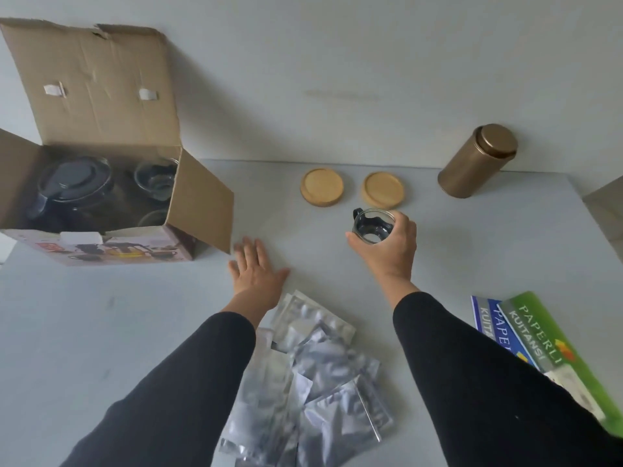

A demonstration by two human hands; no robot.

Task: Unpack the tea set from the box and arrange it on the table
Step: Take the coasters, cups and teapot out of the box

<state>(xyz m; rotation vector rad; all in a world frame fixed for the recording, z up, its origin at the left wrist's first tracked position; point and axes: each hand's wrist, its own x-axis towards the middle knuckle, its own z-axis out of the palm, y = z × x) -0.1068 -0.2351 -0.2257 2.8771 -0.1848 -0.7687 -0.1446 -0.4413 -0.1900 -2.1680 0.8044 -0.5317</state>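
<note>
An open cardboard box (188, 203) stands at the left of the table. Inside it lie a glass teapot with a dark lid (72, 187) and glass cups (156, 178). My right hand (391, 251) grips a small glass cup with a black handle (371, 224), held just in front of the right wooden coaster (382, 190). A second wooden coaster (322, 187) lies to its left. My left hand (256, 267) is spread flat and open over the table, near the box's right flap.
A gold cylindrical tin (477, 161) stands at the back right by the wall. Several silver foil sachets (313, 375) are piled near the front. Green and blue receipt books (546, 338) lie at the right. The white wall rises directly behind the table.
</note>
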